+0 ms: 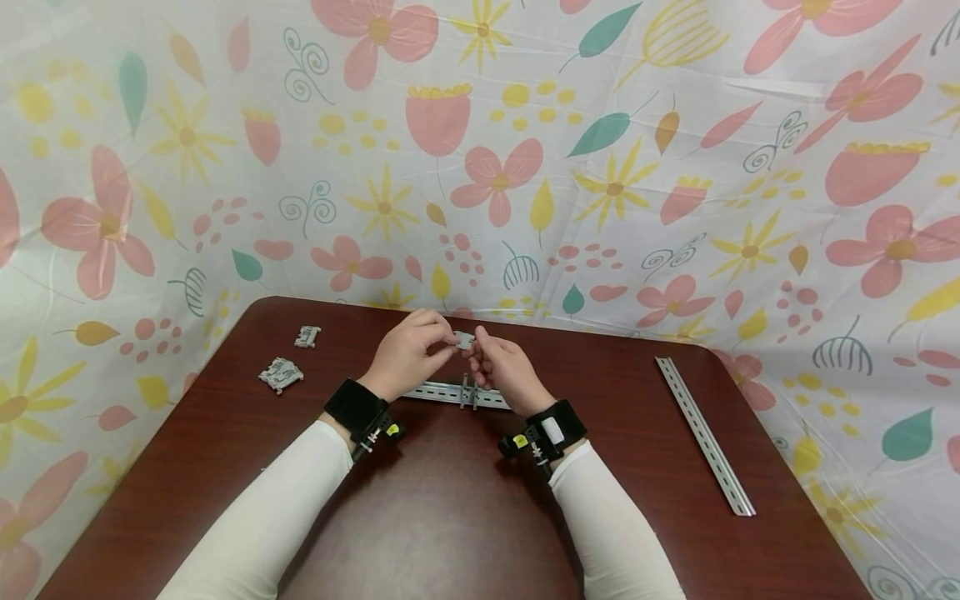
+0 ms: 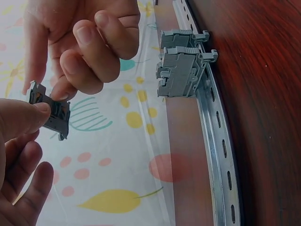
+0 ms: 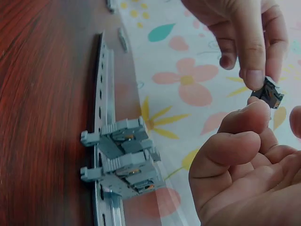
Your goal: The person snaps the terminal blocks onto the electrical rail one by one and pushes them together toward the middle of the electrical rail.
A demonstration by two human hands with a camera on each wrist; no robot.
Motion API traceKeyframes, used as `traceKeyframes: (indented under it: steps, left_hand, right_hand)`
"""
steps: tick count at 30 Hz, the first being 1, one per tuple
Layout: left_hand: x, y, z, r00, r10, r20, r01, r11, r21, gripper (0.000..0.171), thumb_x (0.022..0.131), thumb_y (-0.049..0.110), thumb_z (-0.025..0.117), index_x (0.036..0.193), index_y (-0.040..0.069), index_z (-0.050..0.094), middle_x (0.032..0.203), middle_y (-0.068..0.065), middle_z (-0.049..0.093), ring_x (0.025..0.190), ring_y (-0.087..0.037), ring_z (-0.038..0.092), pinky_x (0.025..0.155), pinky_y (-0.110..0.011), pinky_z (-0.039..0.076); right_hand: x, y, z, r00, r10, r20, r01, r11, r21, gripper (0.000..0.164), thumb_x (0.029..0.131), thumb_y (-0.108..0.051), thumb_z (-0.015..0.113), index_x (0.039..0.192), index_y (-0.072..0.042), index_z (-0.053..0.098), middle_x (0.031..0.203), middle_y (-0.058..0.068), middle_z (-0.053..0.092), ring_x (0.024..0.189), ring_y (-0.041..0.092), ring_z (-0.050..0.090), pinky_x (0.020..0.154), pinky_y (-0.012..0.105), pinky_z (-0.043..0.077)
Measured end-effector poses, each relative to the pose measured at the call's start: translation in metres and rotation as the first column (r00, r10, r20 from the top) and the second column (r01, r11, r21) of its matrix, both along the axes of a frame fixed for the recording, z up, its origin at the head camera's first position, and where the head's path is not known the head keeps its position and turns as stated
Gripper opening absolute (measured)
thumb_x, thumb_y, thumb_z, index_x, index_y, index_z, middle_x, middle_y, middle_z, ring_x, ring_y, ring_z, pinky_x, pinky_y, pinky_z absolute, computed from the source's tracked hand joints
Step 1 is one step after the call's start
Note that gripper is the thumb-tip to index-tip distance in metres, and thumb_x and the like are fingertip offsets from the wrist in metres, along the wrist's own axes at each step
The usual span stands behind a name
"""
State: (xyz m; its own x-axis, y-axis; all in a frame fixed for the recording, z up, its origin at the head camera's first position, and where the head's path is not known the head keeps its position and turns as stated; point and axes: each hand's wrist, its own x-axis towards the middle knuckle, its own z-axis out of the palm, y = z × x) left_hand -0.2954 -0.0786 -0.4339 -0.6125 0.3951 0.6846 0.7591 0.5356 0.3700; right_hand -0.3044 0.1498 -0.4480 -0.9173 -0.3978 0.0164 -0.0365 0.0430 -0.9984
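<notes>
A small grey terminal block is held up above the far part of the table, between both hands. My left hand pinches it between thumb and fingers, as the left wrist view shows with the block tilted. The right hand has its fingers curled and its fingertips at the block's other edge; its grip is partly hidden. Below the hands lies a slotted metal DIN rail. Two grey terminal blocks sit across this rail, a narrow gap between them.
To the left, a single terminal block lies beyond a small heap of similar blocks. Another slotted rail lies slantwise at the right side of the brown table. A flower-patterned curtain hangs behind the far edge.
</notes>
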Motion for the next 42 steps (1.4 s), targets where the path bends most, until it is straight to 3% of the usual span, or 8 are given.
traceKeyframes:
  steps: [14,21,25,30,42]
  left_hand:
    - [-0.0002,0.0011,-0.001,1.0,-0.015,-0.027,0.015,1.0,-0.007,0.008,0.098,0.004,0.086,0.1,0.011,0.082,0.106,-0.001,0.07,0.107,-0.024,0.065,0.091,-0.037,0.058]
    - [0.0013,0.0013,-0.0016,0.999,-0.031,-0.033,0.031,0.999,-0.016,0.004,0.105,0.009,0.08,0.102,0.01,0.082,0.107,-0.001,0.069,0.104,-0.022,0.063,0.085,-0.036,0.056]
    - [0.0014,0.0028,-0.0023,0.997,-0.032,-0.066,0.031,0.999,-0.005,0.005,0.102,0.008,0.082,0.099,0.011,0.081,0.106,0.0,0.069,0.102,-0.022,0.063,0.082,-0.035,0.056]
    - [0.0021,0.0047,-0.0027,0.996,-0.027,-0.086,0.026,1.0,-0.014,0.008,0.099,0.004,0.084,0.098,0.012,0.08,0.105,0.0,0.069,0.1,-0.021,0.062,0.08,-0.035,0.057]
    - [0.0039,0.0053,-0.0019,0.995,-0.016,-0.101,0.014,1.0,-0.025,0.01,0.095,0.003,0.087,0.099,0.012,0.082,0.104,0.0,0.07,0.1,-0.021,0.064,0.08,-0.034,0.058]
  right_hand:
    - [0.0002,0.0,0.0016,0.995,0.052,0.086,-0.039,0.989,-0.143,0.044,0.117,-0.043,0.058,0.099,-0.004,0.064,0.083,0.006,0.055,0.066,0.017,0.047,0.062,0.03,0.035]
    - [0.0005,0.0003,0.0021,0.992,0.074,0.098,-0.058,0.985,-0.16,0.042,0.118,-0.038,0.058,0.101,-0.001,0.065,0.082,0.005,0.054,0.066,0.017,0.046,0.062,0.029,0.036]
    - [0.0004,0.0008,0.001,0.991,0.074,0.109,-0.058,0.988,-0.146,0.042,0.118,-0.039,0.057,0.1,-0.003,0.067,0.083,0.005,0.055,0.066,0.016,0.046,0.063,0.03,0.035]
    - [0.0008,0.0016,0.0004,0.991,0.066,0.114,-0.047,0.987,-0.155,0.044,0.118,-0.038,0.057,0.105,0.003,0.065,0.083,0.005,0.056,0.066,0.016,0.047,0.063,0.03,0.037]
    - [0.001,0.0006,0.0022,0.993,0.036,0.109,-0.018,0.987,-0.162,0.034,0.118,-0.034,0.059,0.097,-0.007,0.065,0.084,0.005,0.055,0.067,0.016,0.047,0.063,0.029,0.039]
